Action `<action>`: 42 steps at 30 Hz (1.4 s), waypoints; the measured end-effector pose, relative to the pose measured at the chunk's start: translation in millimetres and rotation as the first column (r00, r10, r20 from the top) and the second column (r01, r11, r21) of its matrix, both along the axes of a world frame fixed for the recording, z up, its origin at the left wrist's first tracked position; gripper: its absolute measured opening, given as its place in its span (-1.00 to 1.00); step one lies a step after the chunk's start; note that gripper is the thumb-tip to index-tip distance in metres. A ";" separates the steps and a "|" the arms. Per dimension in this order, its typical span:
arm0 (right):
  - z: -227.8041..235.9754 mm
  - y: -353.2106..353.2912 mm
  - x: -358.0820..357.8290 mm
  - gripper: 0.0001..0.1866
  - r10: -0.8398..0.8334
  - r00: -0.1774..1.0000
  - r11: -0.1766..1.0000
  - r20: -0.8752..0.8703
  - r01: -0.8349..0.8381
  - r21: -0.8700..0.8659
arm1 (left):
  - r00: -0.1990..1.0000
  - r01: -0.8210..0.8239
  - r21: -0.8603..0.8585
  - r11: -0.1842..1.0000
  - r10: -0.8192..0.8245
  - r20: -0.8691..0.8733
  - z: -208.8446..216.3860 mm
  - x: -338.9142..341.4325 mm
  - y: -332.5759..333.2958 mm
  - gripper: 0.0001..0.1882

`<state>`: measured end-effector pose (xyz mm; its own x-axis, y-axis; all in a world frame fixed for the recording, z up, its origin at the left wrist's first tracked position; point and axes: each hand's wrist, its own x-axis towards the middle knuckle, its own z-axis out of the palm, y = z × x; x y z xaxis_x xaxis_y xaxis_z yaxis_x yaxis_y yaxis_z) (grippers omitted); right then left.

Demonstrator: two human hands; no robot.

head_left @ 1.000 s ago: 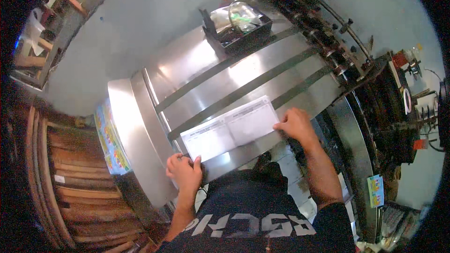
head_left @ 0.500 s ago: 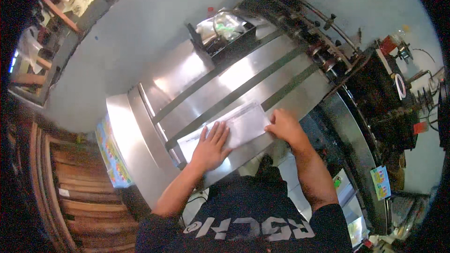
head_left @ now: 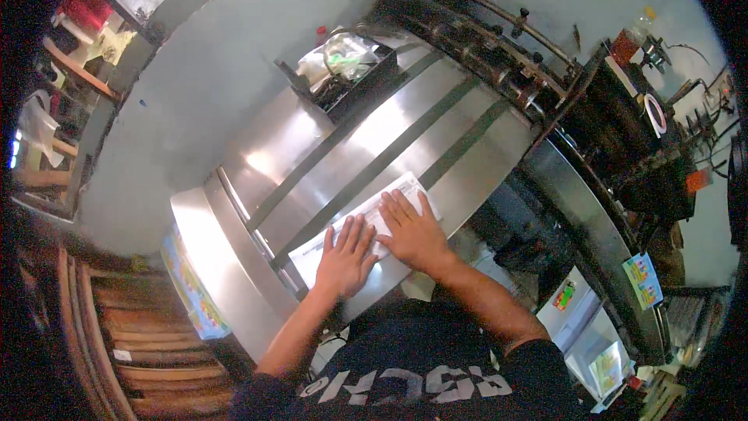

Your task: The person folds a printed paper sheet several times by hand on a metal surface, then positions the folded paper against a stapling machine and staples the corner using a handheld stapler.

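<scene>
A white printed paper sheet or thin stack of papers (head_left: 309, 260) lies on the sloping metal board (head_left: 343, 175), near its closest edge. My left hand (head_left: 344, 259) rests flat on the left part of the paper with fingers spread. Beside it, my right hand (head_left: 411, 232) is also laid flat on the paper, covering much of its right half, fingers stretched out. Neither hand grips anything. How many sheets lie there cannot be made out under the hands. Dark belts (head_left: 374, 168) run slantwise across the board and pass beneath the paper.
A black tray (head_left: 360, 84) holding plastic bags sits at the board's far side. Dark machine rollers and bars (head_left: 499, 54) border its upper right end. A white tape roll (head_left: 654, 114) is at the right. Wooden slats (head_left: 164, 327) stand at lower left.
My right hand has moved from the paper's right edge, where its fingers were curled, to lie flat on top. My left hand stays on the paper. The whole view has shifted slightly.
</scene>
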<state>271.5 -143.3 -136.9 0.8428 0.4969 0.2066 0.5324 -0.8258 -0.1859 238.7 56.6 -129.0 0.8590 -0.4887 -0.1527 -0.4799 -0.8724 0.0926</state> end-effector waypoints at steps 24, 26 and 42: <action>-47.5 -41.7 -117.4 -0.44 -0.103 0.194 0.308 -0.976 0.939 0.154 | 0.993 0.037 -0.319 0.947 0.000 0.116 5.3 2.3 -35.9 -0.32; -34.1 -35.2 -108.6 -0.29 0.101 0.359 0.432 -0.928 0.824 0.366 | 0.993 0.050 -0.363 0.930 -0.007 0.121 12.7 -0.1 -41.1 -0.33; 123.8 -18.9 -78.6 -0.62 0.040 0.926 0.638 -0.375 0.265 0.723 | 0.987 -0.107 -0.782 0.615 0.158 -0.010 168.1 -1.6 -29.2 -0.54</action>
